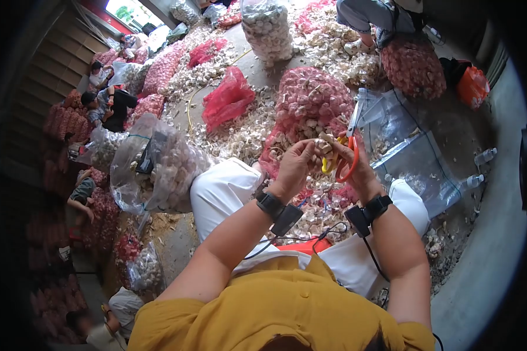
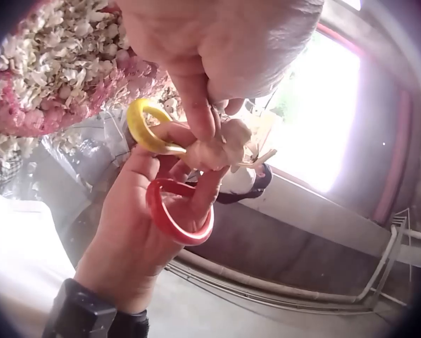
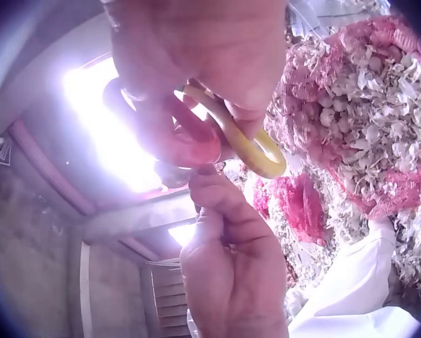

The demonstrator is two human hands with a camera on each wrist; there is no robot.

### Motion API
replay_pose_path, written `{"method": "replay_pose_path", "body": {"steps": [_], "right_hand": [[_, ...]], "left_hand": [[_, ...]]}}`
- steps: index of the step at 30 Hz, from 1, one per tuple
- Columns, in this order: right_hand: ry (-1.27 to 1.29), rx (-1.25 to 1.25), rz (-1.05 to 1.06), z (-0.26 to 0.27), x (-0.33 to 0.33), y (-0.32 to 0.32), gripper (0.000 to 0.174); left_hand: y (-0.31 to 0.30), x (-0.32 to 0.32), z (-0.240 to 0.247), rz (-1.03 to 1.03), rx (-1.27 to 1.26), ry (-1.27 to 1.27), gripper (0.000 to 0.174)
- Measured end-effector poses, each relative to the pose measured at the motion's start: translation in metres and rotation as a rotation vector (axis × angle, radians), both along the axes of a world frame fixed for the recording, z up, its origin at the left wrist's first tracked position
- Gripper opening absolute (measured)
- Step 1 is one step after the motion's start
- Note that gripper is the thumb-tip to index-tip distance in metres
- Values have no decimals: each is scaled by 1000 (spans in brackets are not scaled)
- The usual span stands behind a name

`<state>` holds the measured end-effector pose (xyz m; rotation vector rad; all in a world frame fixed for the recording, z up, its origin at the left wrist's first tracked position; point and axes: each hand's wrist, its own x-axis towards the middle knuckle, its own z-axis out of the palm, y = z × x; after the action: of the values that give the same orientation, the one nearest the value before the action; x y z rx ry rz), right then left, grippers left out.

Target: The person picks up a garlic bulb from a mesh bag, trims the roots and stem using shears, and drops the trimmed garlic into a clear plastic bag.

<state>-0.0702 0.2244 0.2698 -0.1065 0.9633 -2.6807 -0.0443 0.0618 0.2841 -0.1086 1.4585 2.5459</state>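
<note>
Pinching a garlic bulb (image 2: pixel 214 149) above the lap (image 1: pixel 228 193) between thumb and curled fingers of the left hand (image 1: pixel 295 167); gripping scissors (image 1: pixel 348 153) at the bulb's 3 o'clock, right hand (image 1: pixel 363 174) fingers hooked through yellow and red loops. Seemingly mid-trim; calling next for a steady bulb and blades closed clear of fingertips. Beyond, at 12 o'clock, a pink mesh sack (image 1: pixel 310 99) of garlic; husks (image 1: pixel 240 134) littering the concrete floor (image 1: pixel 492 263).

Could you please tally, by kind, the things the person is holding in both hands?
Garlic bulb: 1, pinched in the left hand
Scissors: 1, held in the right hand
Total: 2
</note>
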Motion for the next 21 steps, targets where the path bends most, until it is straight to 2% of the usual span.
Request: {"method": "replay_pose_path", "body": {"steps": [1, 4, 6, 8, 9, 10, 12, 15, 17, 19, 21], "right_hand": [[-1, 30, 37, 0, 0, 4, 31], [67, 158, -54, 2, 2, 2, 35], [80, 216, -26, 6, 6, 4, 37], [102, 289, -26, 8, 9, 3, 35], [85, 250, -30, 9, 11, 4, 34], [81, 251, -30, 6, 11, 4, 34], [31, 160, -34, -3, 9, 6, 34], [-47, 78, 12, 11, 13, 7, 33], [-84, 1, 34, 12, 10, 6, 33], [-79, 76, -93, -6, 5, 6, 33], [-40, 131, -111, -19, 3, 6, 35]], "left_hand": [[3, 0, 10, -30, -16, -88, 34], [5, 2, 7, -121, -146, -18, 36], [6, -2, -7, -58, -173, -55, 30], [6, -4, -14, 43, -375, 109, 24], [6, -3, -18, 73, -392, 124, 20], [7, -2, -18, 72, -391, 120, 20], [10, 0, -16, 46, -236, 79, 19], [13, 3, -12, 13, -323, -74, 21], [14, 3, -9, 41, -268, -106, 23], [12, 5, -5, 67, -216, -146, 25], [2, 5, 4, -118, -322, -71, 27]]}}
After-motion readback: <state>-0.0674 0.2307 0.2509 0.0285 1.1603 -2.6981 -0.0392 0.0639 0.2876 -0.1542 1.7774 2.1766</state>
